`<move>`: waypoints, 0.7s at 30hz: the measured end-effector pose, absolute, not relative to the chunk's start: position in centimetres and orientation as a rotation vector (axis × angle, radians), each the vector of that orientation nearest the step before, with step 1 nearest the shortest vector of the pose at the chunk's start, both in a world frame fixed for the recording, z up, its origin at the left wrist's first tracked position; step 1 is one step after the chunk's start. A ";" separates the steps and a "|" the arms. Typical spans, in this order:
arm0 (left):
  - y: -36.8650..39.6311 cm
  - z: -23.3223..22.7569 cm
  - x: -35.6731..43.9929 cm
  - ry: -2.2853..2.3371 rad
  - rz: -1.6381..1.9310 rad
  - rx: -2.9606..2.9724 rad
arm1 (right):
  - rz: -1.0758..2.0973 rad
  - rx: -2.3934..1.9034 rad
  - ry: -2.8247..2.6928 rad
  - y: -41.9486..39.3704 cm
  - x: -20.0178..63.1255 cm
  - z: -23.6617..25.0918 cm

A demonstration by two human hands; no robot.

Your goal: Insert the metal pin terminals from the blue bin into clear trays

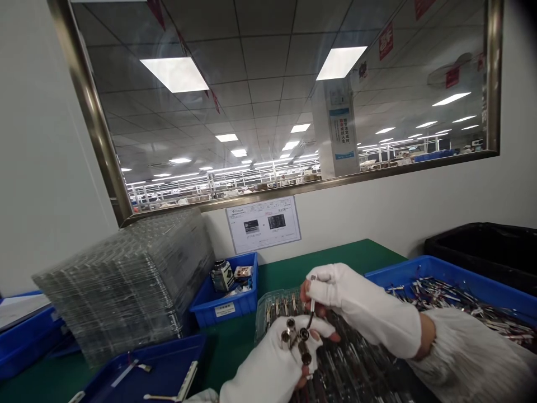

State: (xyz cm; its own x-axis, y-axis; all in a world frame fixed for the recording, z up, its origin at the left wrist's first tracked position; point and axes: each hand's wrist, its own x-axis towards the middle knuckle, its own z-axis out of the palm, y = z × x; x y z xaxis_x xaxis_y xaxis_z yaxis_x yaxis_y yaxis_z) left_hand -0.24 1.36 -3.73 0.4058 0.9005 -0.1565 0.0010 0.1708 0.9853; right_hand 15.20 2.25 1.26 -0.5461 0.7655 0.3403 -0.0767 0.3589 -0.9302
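Note:
My left hand [268,355], in a white glove with bare fingertips, is closed around several short, shiny metal tubes [304,354] with open ends facing up. My right hand [356,308], gloved the same way, pinches a thin strip [312,307], pale above and dark below. Its lower end reaches down to the mouth of one tube; whether it goes inside I cannot tell. Beneath both hands lies a clear plastic tray [260,319] with rows of slim parts [286,305], partly hidden by the hands.
A blue bin [432,262] of loose thin strips stands right, before a black container [482,235]. At left are stacked clear trays [138,280], a small blue box [205,319] and a dark blue tray [155,358] with some pieces. A printed sheet [264,226] hangs below the window.

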 end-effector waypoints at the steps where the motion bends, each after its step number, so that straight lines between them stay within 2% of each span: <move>1: 1.3 -3.5 -0.3 0.909 0.786 1.262 | 1.328 -0.613 -1.740 2.6 15.3 1.2; 3: 1.2 -2.9 -0.2 0.874 0.765 1.313 | 1.302 -0.678 -1.652 3.3 15.8 1.4; 6: 1.0 -1.9 0.1 0.885 0.739 1.358 | 1.103 -0.888 -1.643 4.4 17.3 2.2; 13: 0.6 -1.0 0.3 0.871 0.750 1.440 | 0.277 -1.655 -2.107 8.3 20.7 0.5; 17: 0.6 -0.8 0.2 0.928 0.700 1.467 | 0.171 -1.702 -2.095 9.5 20.8 -0.7; 20: 0.7 -1.1 0.3 0.938 0.713 1.490 | 0.169 -1.576 -2.094 7.6 20.6 0.8; 21: 0.8 -1.4 0.3 0.925 0.739 1.486 | 0.255 -1.477 -2.117 6.6 20.3 1.6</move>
State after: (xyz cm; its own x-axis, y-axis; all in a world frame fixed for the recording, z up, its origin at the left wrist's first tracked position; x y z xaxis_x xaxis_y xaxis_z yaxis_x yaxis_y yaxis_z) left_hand 0.30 0.79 -1.36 0.4865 0.8717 -0.0582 0.1360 -0.0098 0.9907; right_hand 20.32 6.58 1.55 -0.2529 0.9127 0.3211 0.8104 0.3811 -0.4450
